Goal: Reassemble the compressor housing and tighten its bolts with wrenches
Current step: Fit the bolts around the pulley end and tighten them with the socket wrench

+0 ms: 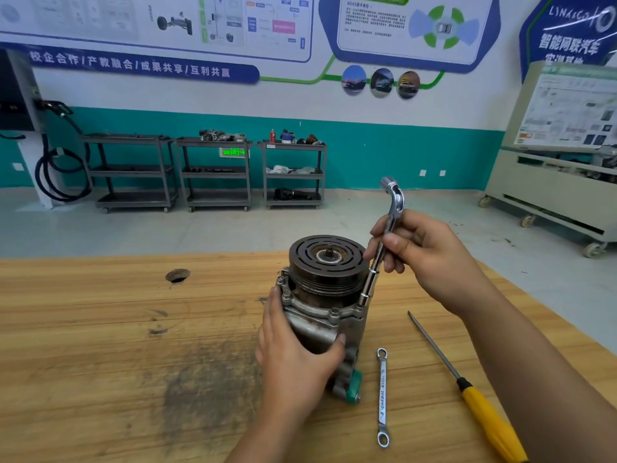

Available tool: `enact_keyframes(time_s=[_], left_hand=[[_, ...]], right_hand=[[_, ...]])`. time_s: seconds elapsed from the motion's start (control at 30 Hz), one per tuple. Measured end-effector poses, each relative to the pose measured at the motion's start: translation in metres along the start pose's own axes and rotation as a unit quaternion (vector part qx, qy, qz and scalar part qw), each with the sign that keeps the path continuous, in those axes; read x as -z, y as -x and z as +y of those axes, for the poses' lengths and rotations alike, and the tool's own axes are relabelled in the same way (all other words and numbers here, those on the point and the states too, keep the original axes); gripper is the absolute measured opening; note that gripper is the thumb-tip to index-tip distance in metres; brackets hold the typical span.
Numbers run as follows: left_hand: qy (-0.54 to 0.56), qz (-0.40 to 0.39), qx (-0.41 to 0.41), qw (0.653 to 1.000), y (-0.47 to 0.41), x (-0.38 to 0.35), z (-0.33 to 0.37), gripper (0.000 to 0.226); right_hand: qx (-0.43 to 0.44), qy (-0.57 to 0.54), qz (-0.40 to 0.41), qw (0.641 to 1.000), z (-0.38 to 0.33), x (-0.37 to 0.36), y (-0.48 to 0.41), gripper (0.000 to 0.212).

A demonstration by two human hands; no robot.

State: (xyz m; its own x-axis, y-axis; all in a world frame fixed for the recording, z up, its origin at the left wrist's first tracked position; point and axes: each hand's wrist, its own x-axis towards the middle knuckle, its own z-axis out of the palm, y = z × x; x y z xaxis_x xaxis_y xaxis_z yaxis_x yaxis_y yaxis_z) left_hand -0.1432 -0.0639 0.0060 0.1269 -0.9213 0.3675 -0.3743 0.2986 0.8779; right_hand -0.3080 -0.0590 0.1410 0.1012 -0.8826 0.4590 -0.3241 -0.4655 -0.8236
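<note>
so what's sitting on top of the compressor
A dark slotted pulley with a short shaft stub at its centre. Bolts ring the flange below; the socket wrench in the right hand covers one bolt head, so that is hidden.

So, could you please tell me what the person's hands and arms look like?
Both are bare: the left hand and right hand wear no gloves, and no rings, watch or wristband show. The left forearm and right forearm are uncovered to the frame's edge, with no sleeve in view.
</note>
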Motion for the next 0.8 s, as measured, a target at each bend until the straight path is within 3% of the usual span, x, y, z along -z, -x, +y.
enact_keyframes(time_s=[0.8], left_hand=[[-0.008,-0.013,-0.003,1.000,0.0014,0.0017,-0.0022,0.115]], right_hand=[[0.009,0.032,-0.076,0.997,0.0054,-0.0003,-0.0075,0.025]])
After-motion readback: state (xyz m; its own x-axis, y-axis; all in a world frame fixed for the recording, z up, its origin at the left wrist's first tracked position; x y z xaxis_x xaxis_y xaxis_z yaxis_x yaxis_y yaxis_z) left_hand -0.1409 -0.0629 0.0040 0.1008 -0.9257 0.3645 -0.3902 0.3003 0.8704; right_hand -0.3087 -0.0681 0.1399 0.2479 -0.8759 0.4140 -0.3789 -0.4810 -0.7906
